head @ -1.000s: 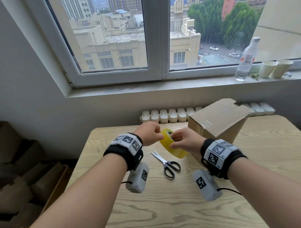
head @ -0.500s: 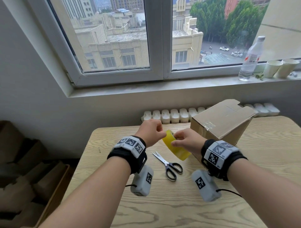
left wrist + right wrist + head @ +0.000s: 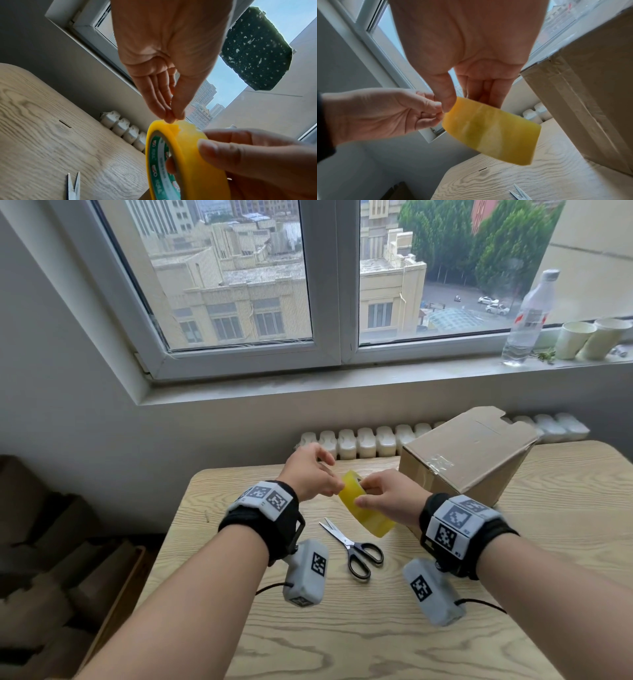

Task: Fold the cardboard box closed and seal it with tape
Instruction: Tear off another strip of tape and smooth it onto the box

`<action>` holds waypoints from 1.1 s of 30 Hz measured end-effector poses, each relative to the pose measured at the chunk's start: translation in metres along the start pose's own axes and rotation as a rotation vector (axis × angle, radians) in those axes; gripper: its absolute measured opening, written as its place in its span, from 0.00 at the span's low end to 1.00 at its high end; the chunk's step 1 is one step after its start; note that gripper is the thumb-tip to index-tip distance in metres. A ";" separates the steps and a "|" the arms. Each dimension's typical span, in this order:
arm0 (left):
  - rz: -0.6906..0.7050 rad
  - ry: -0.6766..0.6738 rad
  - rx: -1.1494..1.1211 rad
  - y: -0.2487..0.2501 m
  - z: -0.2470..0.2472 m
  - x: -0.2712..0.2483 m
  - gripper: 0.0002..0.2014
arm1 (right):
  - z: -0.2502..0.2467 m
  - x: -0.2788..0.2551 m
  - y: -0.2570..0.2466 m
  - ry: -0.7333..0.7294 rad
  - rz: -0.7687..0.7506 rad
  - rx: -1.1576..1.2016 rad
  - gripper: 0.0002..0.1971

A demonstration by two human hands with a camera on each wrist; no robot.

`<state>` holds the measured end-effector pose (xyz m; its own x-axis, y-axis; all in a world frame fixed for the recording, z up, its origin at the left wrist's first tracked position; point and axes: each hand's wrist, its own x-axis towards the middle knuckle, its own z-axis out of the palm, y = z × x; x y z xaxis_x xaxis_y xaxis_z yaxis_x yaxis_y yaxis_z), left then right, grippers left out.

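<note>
A yellow tape roll (image 3: 364,510) hangs above the wooden table (image 3: 342,628), held by my right hand (image 3: 387,501) with the thumb on its outer band and fingers through the core. My left hand (image 3: 313,474) pinches at the loose tape edge on top of the roll (image 3: 173,121). In the right wrist view the roll (image 3: 491,129) shows edge-on between both hands. The brown cardboard box (image 3: 469,457) stands closed at the back right, with clear tape over one corner (image 3: 570,92).
Black-handled scissors (image 3: 352,546) lie on the table below the roll. A water bottle (image 3: 529,316) and two paper cups (image 3: 592,337) stand on the windowsill. White radiator caps (image 3: 363,441) line the wall behind the table. Brown boxes (image 3: 51,559) sit on the floor at left.
Both hands have shifted slightly with the roll. The left fingers have moved from beside the roll to its top edge, picking at the tape end.
</note>
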<state>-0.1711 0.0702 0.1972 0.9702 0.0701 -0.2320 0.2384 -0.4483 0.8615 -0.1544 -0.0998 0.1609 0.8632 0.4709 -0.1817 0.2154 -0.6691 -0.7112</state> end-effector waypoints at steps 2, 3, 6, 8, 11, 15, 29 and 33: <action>-0.021 0.001 -0.040 0.004 0.001 0.001 0.18 | 0.000 0.000 -0.002 -0.005 0.008 -0.043 0.15; -0.028 0.004 -0.062 0.006 0.002 0.001 0.18 | -0.001 0.000 -0.003 0.002 0.015 -0.058 0.15; -0.030 0.008 -0.149 0.013 0.003 0.000 0.17 | -0.007 0.003 -0.008 0.014 0.022 -0.107 0.15; -0.015 -0.024 -0.188 0.018 0.004 0.000 0.17 | -0.010 0.003 -0.011 0.017 0.038 -0.134 0.14; 0.017 -0.055 -0.171 0.023 0.005 0.001 0.17 | -0.011 0.004 -0.011 0.030 0.054 -0.111 0.17; 0.053 -0.011 -0.204 0.022 -0.005 0.003 0.15 | -0.013 0.001 -0.008 -0.003 0.036 0.169 0.10; 0.068 0.052 -0.097 0.038 -0.004 0.003 0.15 | 0.000 -0.003 -0.017 -0.071 0.010 0.036 0.10; 0.103 0.070 -0.113 0.046 -0.008 0.003 0.14 | -0.006 0.000 -0.013 -0.037 -0.006 0.036 0.10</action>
<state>-0.1568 0.0571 0.2397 0.9895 0.0922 -0.1110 0.1367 -0.3537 0.9253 -0.1550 -0.0948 0.1741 0.8442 0.4966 -0.2020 0.2032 -0.6451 -0.7366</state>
